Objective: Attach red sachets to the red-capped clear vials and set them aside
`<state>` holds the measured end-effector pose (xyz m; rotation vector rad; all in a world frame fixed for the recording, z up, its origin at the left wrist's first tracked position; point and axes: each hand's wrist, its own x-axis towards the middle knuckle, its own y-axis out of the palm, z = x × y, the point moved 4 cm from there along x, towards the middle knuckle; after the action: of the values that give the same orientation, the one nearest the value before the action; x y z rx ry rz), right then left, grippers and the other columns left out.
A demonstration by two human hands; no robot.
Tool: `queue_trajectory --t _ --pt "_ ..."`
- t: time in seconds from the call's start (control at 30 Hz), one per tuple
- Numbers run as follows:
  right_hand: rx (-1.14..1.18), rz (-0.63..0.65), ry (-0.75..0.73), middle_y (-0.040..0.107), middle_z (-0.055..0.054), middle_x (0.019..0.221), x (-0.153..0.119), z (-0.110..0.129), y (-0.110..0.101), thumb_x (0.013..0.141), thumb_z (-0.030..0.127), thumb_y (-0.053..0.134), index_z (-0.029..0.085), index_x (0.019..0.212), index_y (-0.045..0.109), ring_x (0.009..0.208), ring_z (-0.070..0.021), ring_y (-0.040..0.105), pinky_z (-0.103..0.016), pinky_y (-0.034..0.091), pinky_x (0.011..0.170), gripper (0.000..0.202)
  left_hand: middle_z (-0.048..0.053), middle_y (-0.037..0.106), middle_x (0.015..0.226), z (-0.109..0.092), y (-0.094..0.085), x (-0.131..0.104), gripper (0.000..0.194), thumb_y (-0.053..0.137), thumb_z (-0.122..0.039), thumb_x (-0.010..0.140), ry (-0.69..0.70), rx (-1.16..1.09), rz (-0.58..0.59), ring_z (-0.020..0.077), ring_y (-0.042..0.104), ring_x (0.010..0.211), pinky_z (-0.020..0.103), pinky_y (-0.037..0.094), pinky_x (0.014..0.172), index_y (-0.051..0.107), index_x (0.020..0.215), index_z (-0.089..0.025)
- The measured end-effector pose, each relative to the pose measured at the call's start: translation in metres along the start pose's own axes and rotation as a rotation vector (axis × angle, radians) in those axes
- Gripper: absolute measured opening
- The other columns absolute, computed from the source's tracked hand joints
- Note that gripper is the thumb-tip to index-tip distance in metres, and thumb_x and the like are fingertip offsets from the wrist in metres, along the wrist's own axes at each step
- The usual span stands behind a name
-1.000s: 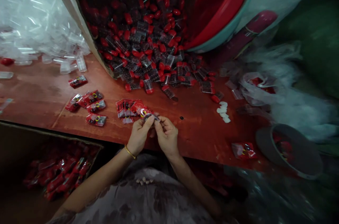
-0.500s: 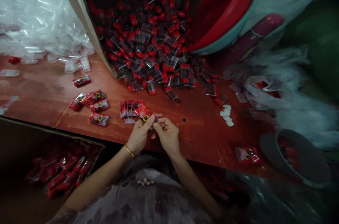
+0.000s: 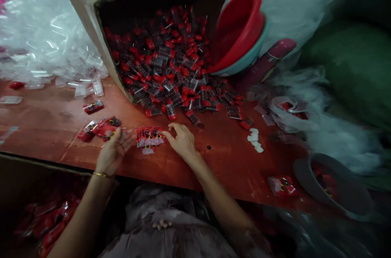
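My left hand (image 3: 113, 152), a gold bangle at its wrist, is blurred over the left part of the table. Its fingers are spread beside a small pile of filled red packets (image 3: 87, 131), and nothing shows in its grip. A fanned stack of flat red printed sleeves (image 3: 149, 136) lies between my hands. At the stack's right edge is my right hand (image 3: 183, 141), thumb reaching onto the top sleeve and forefinger bent apart from it. Whether the thumb presses on the sleeve is unclear. One more filled packet (image 3: 93, 106) lies farther back.
A tilted cardboard box (image 3: 87, 18) spills red-capped clear containers (image 3: 169, 87) onto the table. Loose clear plastic cases (image 3: 45, 62) heap up at left. Red basin (image 3: 235, 26), purple bottle (image 3: 269, 58), white discs (image 3: 254, 140) and a grey tub (image 3: 305, 168) stand or lie rightward.
My hands have moved apart from the packet they held together. The left went left to the packet pile; the right moved up to the sleeve stack. The view has tilted up.
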<state>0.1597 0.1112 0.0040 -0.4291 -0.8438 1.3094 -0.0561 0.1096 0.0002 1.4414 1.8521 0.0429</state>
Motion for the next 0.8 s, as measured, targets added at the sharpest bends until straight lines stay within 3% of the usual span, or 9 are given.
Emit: queue_trajectory --t 0.07,0.13,0.3,0.4,0.47,0.67,0.8 --pt "-0.199 0.0 -0.1 0.06 -0.015 0.114 0.029 0.003 0.001 0.083 0.042 0.055 0.013 0.112 0.059 0.104 -0.0274 0.052 -0.039 0.043 0.089 0.041 0.006 0.068 0.083 -0.027 -0.018 0.017 0.026 0.042 -0.03 0.09 0.078 -0.052 -0.139 0.0147 0.065 0.08 0.026 0.051 0.073 0.059 0.076 -0.015" --pt "-0.309 0.029 -0.204 0.048 -0.018 0.13 0.057 0.013 0.01 0.082 0.047 0.054 0.012 0.124 0.051 0.118 -0.032 0.041 -0.046 0.035 0.098 0.055 0.006 0.066 0.085 -0.046 -0.028 0.031 0.028 0.04 -0.03 0.09 0.13 -0.081 -0.206 0.0141 0.065 0.081 0.025 0.051 0.072 0.057 0.074 -0.015" --pt "-0.438 0.16 -0.373 0.033 -0.017 0.143 0.097 0.025 0.046 0.077 0.053 0.057 0.017 0.131 0.045 0.13 -0.0379 0.025 -0.061 0.013 0.105 0.066 0.007 0.061 0.092 -0.07 -0.042 0.057 0.017 0.042 -0.025 0.086 0.204 -0.15 -0.281 0.0148 0.064 0.088 0.024 0.051 0.073 0.052 0.074 -0.017" --pt "-0.496 0.195 -0.38 0.029 -0.013 0.147 0.099 0.005 0.05 0.082 0.046 0.054 0.017 0.128 0.05 0.131 -0.0389 0.024 -0.064 0.009 0.104 0.054 0.012 0.061 0.094 -0.078 -0.045 0.062 0.014 0.042 -0.022 0.084 0.178 -0.167 -0.274 0.0179 0.061 0.095 0.025 0.053 0.069 0.048 0.073 -0.016" --pt "-0.522 0.178 -0.389 0.036 -0.013 0.143 0.094 -0.013 0.042 0.086 0.042 0.047 0.015 0.124 0.053 0.131 -0.0364 0.027 -0.062 0.006 0.106 0.047 0.014 0.06 0.095 -0.081 -0.043 0.058 0.011 0.042 -0.019 0.083 0.152 -0.147 -0.261 0.0189 0.06 0.097 0.025 0.053 0.068 0.046 0.074 -0.016" --pt "-0.511 0.222 -0.515 0.048 -0.011 0.136 0.072 -0.051 0.007 0.09 0.042 0.041 0.015 0.117 0.059 0.131 -0.0292 0.032 -0.059 0.0 0.109 0.042 0.007 0.055 0.094 -0.07 -0.015 0.04 0.008 0.042 -0.018 0.084 0.192 -0.089 -0.281 0.0151 0.061 0.089 0.024 0.052 0.07 0.05 0.084 -0.017" --pt "-0.473 0.273 -0.569 0.05 -0.011 0.135 0.053 -0.069 -0.013 0.09 0.041 0.043 0.016 0.118 0.059 0.133 -0.0275 0.031 -0.057 0.001 0.11 0.041 0.004 0.055 0.094 -0.055 -0.002 0.044 0.009 0.045 -0.02 0.083 0.215 -0.051 -0.338 0.012 0.06 0.082 0.024 0.05 0.073 0.052 0.087 -0.018"
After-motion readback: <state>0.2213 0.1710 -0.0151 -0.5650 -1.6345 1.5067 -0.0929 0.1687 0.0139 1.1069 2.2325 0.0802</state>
